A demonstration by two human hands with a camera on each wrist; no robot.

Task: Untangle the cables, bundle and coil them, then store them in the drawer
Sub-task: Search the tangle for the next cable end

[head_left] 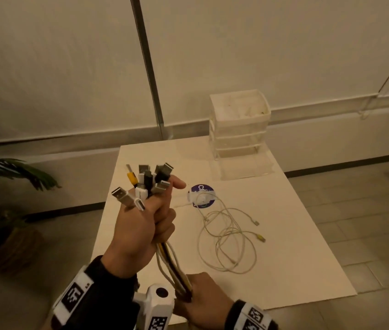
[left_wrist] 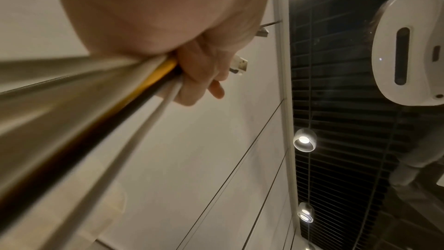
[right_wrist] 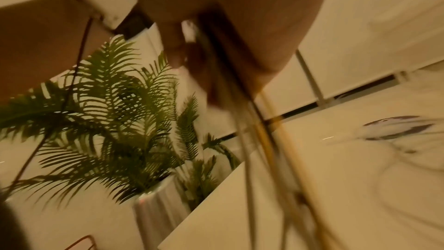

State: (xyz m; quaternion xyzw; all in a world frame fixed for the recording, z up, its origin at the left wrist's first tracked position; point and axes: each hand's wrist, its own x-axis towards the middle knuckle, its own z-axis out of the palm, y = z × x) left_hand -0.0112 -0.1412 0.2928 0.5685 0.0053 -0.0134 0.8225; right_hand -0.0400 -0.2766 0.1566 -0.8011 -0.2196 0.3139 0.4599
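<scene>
Your left hand (head_left: pixel 141 225) is fisted round a bunch of thin white, black and yellow USB cables (head_left: pixel 172 265), grip clenched just below the plugs. The metal-tipped plug ends (head_left: pixel 145 182) fan out above the fist. Your right hand (head_left: pixel 200 301) pinches the same bunch lower down, near the front edge of the white counter (head_left: pixel 284 282); the strands run taut between the two hands, above the counter.

One more loose white cable (head_left: pixel 226 241) lies tangled on the counter, partly over a round purple-and-white disc (head_left: pixel 201 196), well apart from the bunch. The clear plastic drawer unit (head_left: pixel 239 134) stands at the far end; whether a drawer is open can't be told.

Handling, as a judgement: the cables are light, limp, probably slick-jacketed. They likely slide against each other, so keep the fist tight near the plugs, where the stiff housings stop slippage. Take the loose cable by a plug end, not mid-loop, or the knot may tighten.
</scene>
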